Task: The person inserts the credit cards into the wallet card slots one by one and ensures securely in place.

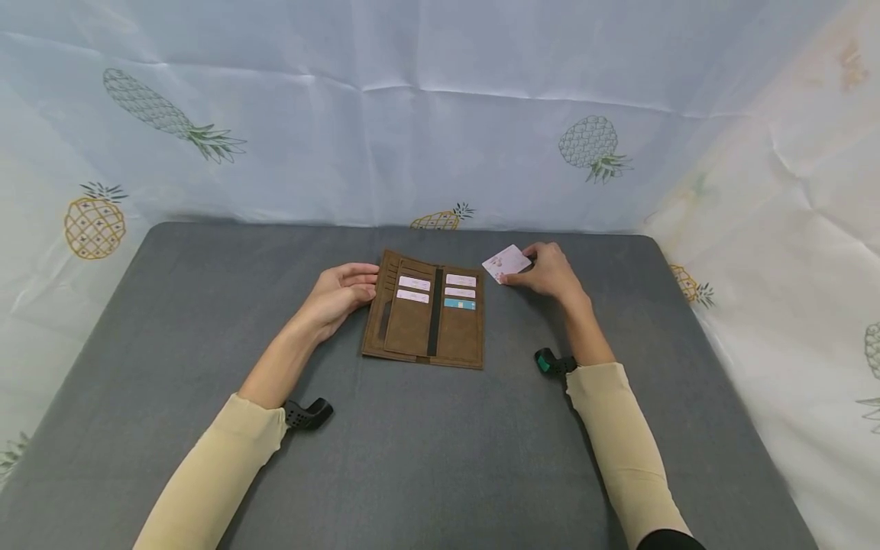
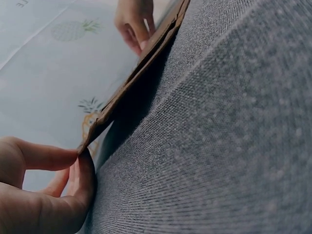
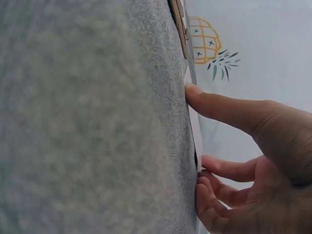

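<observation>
A brown bifold wallet (image 1: 409,328) lies spread open on the grey table, with two pale pink cards (image 1: 414,283) showing in its left side. In its right side sit two more pale cards (image 1: 461,280) and a blue card (image 1: 459,304). The left hand (image 1: 334,299) pinches the wallet's left edge between thumb and fingers; in the left wrist view that edge (image 2: 100,119) is lifted off the cloth. Right of the wallet, the right hand (image 1: 550,273) holds a loose pink patterned card (image 1: 506,263) by its edges, low over the table.
Grey cloth (image 1: 440,451) covers the table, whose back edge meets a white curtain (image 1: 385,153) printed with pineapples. Another curtain panel (image 1: 811,214) hangs at the right. Black wrist-worn devices (image 1: 309,414) sit at both sleeve cuffs.
</observation>
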{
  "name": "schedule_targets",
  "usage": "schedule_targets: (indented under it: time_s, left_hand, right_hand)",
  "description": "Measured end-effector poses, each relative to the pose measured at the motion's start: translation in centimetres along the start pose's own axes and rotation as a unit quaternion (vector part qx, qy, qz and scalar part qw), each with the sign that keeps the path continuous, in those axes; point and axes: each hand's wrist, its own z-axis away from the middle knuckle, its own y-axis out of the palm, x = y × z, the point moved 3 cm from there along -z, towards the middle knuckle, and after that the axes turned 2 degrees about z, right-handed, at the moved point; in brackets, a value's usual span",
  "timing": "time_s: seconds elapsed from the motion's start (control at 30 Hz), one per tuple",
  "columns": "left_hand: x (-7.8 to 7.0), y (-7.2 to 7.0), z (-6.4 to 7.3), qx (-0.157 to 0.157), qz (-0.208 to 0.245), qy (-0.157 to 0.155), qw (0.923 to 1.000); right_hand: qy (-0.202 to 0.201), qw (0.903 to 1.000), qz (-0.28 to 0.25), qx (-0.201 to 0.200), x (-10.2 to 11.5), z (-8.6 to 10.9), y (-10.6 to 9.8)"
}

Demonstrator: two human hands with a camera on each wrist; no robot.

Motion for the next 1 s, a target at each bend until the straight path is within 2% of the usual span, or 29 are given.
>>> schedule_targets:
  time_s: [0.23,0.43,0.53,0.73,0.83,1.0]
  left_hand:
    - [-0.1,0.1,0.0,0.003,0.000,-0.001,1.0000]
    - [-0.1,0.1,0.2,0.002,-0.001,0.000,1.0000]
    - [-0.1,0.1,0.2,0.001,0.001,0.002,1.0000]
    - [0.0,0.2,0.1,0.001,0.004,0.002,1.0000]
    - [0.0,0.2,0.2,0.001,0.004,0.003,1.0000]
    - [0.0,0.1,0.3,0.001,0.001,0.008,1.0000]
  right_hand:
    - [0.018,0.9989,-0.042,0.004,-0.5,0.1,-0.1]
    - [-0.001,0.9952,-0.098,-0.004,-0.9,-0.2,-0.7]
    - [-0.009,0.9881,-0.154,-0.004,-0.9,-0.4,-0.9]
    - [-0.021,0.9628,-0.269,-0.015,-0.7,0.0,-1.5]
    - [-0.028,0.9551,-0.294,-0.020,-0.4,0.2,-1.7]
    - [-0.027,0.9494,-0.311,-0.031,0.0,0.3,-1.7]
